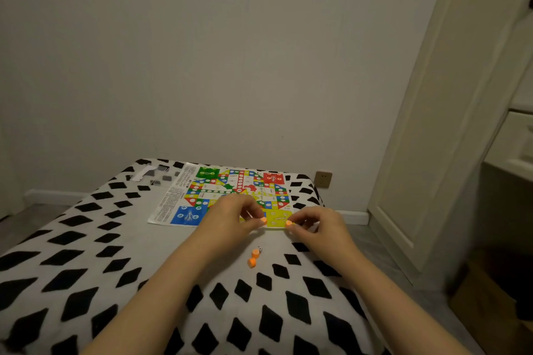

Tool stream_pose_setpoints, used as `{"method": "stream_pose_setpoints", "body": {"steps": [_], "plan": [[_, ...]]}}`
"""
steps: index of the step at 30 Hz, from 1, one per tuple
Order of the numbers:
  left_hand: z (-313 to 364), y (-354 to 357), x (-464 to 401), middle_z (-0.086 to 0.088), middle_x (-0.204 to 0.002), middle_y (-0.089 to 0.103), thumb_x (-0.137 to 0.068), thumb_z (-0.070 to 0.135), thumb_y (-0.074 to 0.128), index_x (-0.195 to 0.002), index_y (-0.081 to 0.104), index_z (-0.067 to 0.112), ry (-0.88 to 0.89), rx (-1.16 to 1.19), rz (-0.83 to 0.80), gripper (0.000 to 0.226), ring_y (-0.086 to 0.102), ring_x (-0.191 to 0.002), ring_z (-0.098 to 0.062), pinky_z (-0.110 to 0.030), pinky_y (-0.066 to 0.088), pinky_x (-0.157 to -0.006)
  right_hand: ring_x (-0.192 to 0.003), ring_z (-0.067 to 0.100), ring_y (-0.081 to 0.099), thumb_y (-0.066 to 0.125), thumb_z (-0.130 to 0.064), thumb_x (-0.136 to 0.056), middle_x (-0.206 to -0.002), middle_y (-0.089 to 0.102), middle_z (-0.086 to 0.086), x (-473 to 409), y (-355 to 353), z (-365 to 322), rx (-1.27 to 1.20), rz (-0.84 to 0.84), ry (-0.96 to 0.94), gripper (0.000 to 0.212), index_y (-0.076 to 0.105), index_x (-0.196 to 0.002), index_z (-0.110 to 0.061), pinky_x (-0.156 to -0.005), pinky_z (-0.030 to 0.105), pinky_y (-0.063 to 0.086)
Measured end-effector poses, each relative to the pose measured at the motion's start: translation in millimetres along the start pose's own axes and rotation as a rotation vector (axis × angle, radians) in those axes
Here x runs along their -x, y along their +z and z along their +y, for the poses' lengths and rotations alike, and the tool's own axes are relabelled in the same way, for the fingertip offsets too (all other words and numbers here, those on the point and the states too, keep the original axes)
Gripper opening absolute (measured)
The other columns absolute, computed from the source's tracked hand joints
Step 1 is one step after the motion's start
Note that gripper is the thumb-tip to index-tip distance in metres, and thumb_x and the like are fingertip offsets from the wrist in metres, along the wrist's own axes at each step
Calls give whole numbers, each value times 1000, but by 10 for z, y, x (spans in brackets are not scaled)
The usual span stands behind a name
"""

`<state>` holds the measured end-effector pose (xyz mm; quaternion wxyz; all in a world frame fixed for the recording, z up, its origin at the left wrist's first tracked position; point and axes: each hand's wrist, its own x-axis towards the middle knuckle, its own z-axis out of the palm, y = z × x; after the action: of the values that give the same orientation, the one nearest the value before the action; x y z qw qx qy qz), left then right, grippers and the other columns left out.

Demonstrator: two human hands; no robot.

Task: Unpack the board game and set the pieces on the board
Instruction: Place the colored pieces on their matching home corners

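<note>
head view: board (230, 193) lies flat on a black-and-white patterned cover (86, 253), far end near the wall. left hand (230, 216) pinches an orange piece (263, 220) at the yellow corner (277, 217) of the board. right hand (317, 228) pinches a second orange piece (288, 223) at the same corner's near edge. two more orange pieces (253, 258) lie on the cover between the forearms, a small die (260, 249) just beside them. clear packaging (153, 174) lies left of the board's far end.
</note>
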<state>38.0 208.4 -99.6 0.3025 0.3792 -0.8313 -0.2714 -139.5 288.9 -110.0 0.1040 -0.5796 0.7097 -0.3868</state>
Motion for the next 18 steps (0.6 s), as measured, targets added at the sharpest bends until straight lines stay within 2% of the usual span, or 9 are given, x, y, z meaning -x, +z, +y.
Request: {"method": "stream_pose_setpoints", "body": {"steps": [4,8,13,18], "plan": [[70,147,-226,11,-92,62,-85,24,65,-85,63,30,34,-83,-46,6,58,-88,-5,-22,48,-75,-78,2,55,68,-25,-83,-96,60,-12,-141,20,78,29,56,22,16,71,-99,-22,-62,11,40],[52,255,-333,12,-90,58,-86,23,63,-92,65,28,30,-128,-39,7,56,-89,-5,-20,45,-74,-86,6,57,67,-26,-84,-106,62,-6,-201,69,147,41,48,29,19,70,-102,-23,-70,14,45],[-19,329,-374,10,-98,63,-85,26,64,-93,66,29,34,-182,-40,8,58,-90,-5,-23,51,-81,-87,5,55,66,-30,-84,-108,62,-5,-224,111,200,78,57,15,21,70,-104,-24,-71,14,44],[-53,337,-378,13,-93,60,-85,26,65,-91,66,28,51,-176,-44,7,58,-88,-5,-22,51,-80,-85,6,56,66,-32,-84,-106,62,-6,-225,139,227,107,54,7,20,70,-103,-26,-74,18,49]]}}
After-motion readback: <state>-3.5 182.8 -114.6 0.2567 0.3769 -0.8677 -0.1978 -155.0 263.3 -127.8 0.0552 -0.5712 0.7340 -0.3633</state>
